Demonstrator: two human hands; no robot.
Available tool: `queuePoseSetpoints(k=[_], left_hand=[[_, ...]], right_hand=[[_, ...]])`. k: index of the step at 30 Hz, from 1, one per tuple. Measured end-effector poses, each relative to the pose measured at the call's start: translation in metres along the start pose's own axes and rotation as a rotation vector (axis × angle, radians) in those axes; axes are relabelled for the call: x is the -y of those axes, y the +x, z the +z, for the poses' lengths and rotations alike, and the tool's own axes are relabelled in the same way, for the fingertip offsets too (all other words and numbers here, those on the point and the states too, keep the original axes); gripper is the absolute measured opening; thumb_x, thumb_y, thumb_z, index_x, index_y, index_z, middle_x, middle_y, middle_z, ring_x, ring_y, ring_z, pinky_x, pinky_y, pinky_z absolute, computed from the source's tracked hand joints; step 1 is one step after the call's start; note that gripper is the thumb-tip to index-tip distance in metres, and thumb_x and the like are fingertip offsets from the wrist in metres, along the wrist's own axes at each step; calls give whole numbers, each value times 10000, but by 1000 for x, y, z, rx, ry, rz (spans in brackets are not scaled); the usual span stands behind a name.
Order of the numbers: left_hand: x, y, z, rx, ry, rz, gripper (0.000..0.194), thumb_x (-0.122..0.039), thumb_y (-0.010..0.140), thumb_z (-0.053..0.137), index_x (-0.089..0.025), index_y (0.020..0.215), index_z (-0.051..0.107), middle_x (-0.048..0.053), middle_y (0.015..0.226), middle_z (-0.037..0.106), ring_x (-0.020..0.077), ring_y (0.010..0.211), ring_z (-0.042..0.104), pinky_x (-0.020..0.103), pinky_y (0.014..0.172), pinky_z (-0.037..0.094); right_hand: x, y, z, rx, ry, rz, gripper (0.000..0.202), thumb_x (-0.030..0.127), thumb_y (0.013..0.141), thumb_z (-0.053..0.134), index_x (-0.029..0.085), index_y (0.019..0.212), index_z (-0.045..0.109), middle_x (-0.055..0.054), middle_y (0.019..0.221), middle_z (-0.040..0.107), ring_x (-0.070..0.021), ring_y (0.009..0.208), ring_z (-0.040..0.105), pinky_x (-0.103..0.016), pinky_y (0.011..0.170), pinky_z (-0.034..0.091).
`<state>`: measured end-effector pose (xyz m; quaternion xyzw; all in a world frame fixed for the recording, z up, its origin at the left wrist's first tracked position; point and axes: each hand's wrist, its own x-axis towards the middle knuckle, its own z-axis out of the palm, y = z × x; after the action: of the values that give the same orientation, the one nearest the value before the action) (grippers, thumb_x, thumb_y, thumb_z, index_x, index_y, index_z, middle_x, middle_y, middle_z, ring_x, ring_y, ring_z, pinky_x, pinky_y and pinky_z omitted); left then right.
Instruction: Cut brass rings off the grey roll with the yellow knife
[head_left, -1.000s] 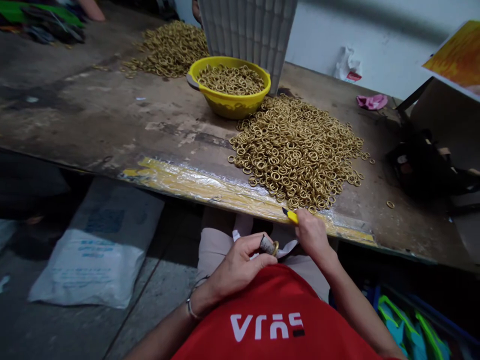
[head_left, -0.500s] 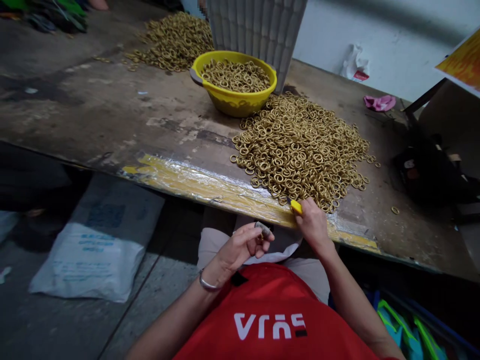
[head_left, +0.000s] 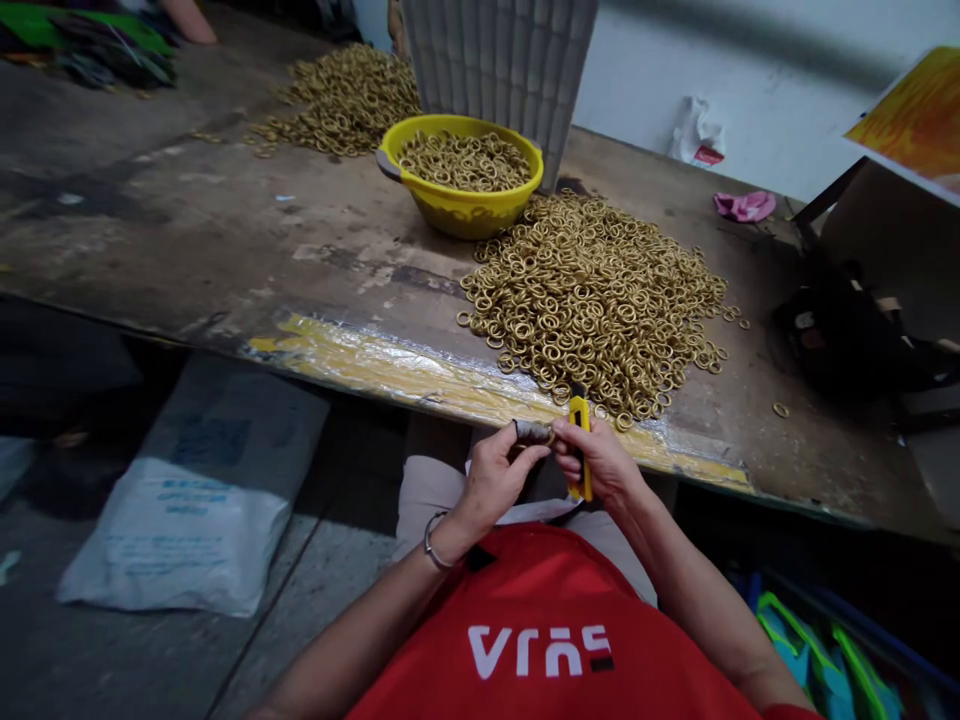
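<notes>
My left hand (head_left: 499, 475) has a grey wrap on its index finger, and its fingers close on a small brass-coloured ring (head_left: 550, 436) at the table's front edge. My right hand (head_left: 600, 458) grips a yellow utility knife (head_left: 580, 440), held upright with its dark tip towards the table. The right fingertips touch the same ring, meeting the left ones. Just beyond both hands lies a large pile of brass-coloured rings (head_left: 600, 300). A yellow basin (head_left: 469, 210) full of similar rings stands behind the pile.
A ridged grey panel (head_left: 499, 70) rises behind the basin, with another ring pile (head_left: 345, 100) to its left. Pink cloth (head_left: 745, 206) and a black bag (head_left: 840, 335) lie at the right. A white sack (head_left: 187, 500) rests on the floor at left.
My right hand has moved left from the pile's edge to meet my left hand, and the knife now stands upright. My left hand has turned, its fingertips pointing towards the right hand.
</notes>
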<state>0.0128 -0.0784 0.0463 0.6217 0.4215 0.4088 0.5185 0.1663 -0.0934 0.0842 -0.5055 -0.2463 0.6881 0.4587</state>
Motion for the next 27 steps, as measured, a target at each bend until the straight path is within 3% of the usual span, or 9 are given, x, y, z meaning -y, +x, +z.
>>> queuePoseSetpoints(k=[6,9,13,15,17,21,27], left_hand=[[-6,3,1,-42,-6,19,132,-222,794,677,-179,917,704,33,869,723,171,803,645,265,765,496],[-8,5,0,-30,-153,-99,122,-257,795,674,-166,875,691,8,730,676,130,636,591,226,604,485],[-5,9,-3,5,-438,-251,173,-298,758,710,-144,808,650,-20,623,605,88,516,507,189,484,437],[-4,10,-5,3,-497,-288,198,-306,749,726,-135,809,646,-9,655,620,84,531,517,188,497,451],[-5,10,-5,-3,-499,-304,206,-310,749,728,-129,807,647,-2,665,627,82,535,522,185,498,452],[-12,9,-4,-10,-454,-270,203,-312,754,712,-130,755,621,-25,600,588,77,510,509,182,488,444],[-20,8,-2,-8,-361,-247,215,-328,757,693,-130,777,613,-18,621,593,92,528,536,199,506,471]], right_hand=[[-1,1,1,14,-11,-12,399,482,684,747,186,669,479,89,526,431,-26,364,295,-154,328,246],[0,0,1,-14,-149,-79,380,529,753,663,191,712,494,78,554,425,-42,385,294,-176,350,232],[-1,-7,-5,-193,-719,-410,327,432,878,525,198,656,472,45,575,422,-90,502,369,-208,476,306],[-2,-13,-8,-261,-1059,-586,224,294,886,497,194,687,513,10,641,496,-122,600,448,-231,578,359],[-3,-18,-11,-260,-1301,-659,105,165,848,479,183,809,575,-29,755,580,-153,704,522,-250,662,384],[-6,-23,-10,-257,-1563,-603,218,62,793,463,173,923,599,-61,873,625,-180,802,573,-256,710,394],[-4,-24,-3,-286,-1728,-476,216,58,803,490,176,945,602,-64,935,641,-179,794,577,-262,680,375]])
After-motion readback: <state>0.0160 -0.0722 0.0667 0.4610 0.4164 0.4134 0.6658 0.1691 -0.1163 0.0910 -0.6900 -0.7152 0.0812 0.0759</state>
